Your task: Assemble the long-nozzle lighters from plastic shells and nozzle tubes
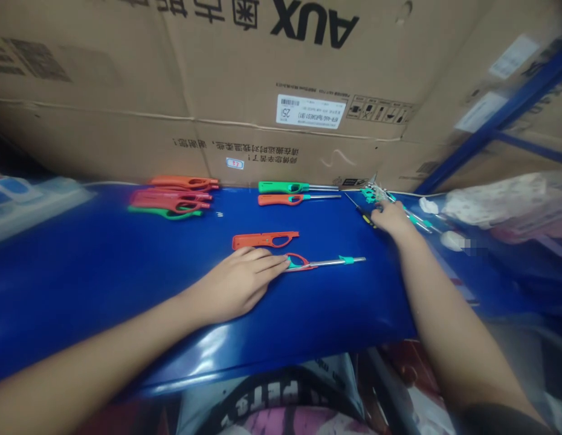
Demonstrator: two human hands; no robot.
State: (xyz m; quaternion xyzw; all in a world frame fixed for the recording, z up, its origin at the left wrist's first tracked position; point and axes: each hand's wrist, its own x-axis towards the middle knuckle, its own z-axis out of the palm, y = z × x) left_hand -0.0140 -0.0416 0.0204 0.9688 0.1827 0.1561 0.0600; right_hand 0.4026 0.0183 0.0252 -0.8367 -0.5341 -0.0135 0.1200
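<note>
My left hand (245, 281) lies over the handle of an orange gas lighter (303, 266), holding it against the table. Its fingers are together and hide most of the handle; a metal tube with a teal piece sticks out to the right. Just behind it is a separate orange handle shell (265, 240). My right hand (392, 217) reaches to the back right, fingers closed at a heap of small metal and teal parts (374, 192). What its fingertips pinch, if anything, is hidden. A screwdriver (366, 216) with a black and yellow handle lies beside that hand.
A green lighter (283, 186) and an orange lighter (281, 199) lie at the back. Several coloured handle shells (172, 198) are stacked back left. Metal tubes with teal pieces (419, 220) and plastic bags (494, 199) are on the right. A cardboard wall (208, 78) closes off the blue table (140, 290).
</note>
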